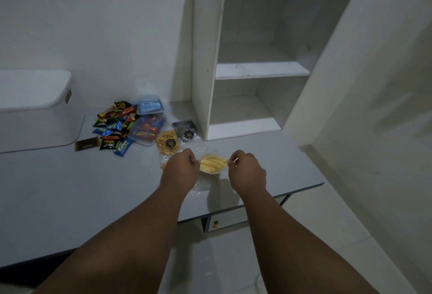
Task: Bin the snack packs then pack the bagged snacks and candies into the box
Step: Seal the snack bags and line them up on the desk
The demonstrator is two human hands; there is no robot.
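A clear bag of pale yellow stick snacks (213,164) hangs just above the grey table (70,188). My left hand (181,168) pinches its left edge and my right hand (246,168) pinches its right edge. Behind it lie a clear bag of orange-brown snacks (167,145), a bag of dark cookies (185,129) and a clear bag of wrapped candies (147,130). A heap of small colourful snack packs (114,128) lies further left. A white lidded box (35,107) stands at the far left.
A brown flat pack (87,143) lies by the white box. A blue pack (149,104) sits behind the heap. A white shelf unit (257,71) rises at the back right. The table edge runs close on the right, with floor beyond.
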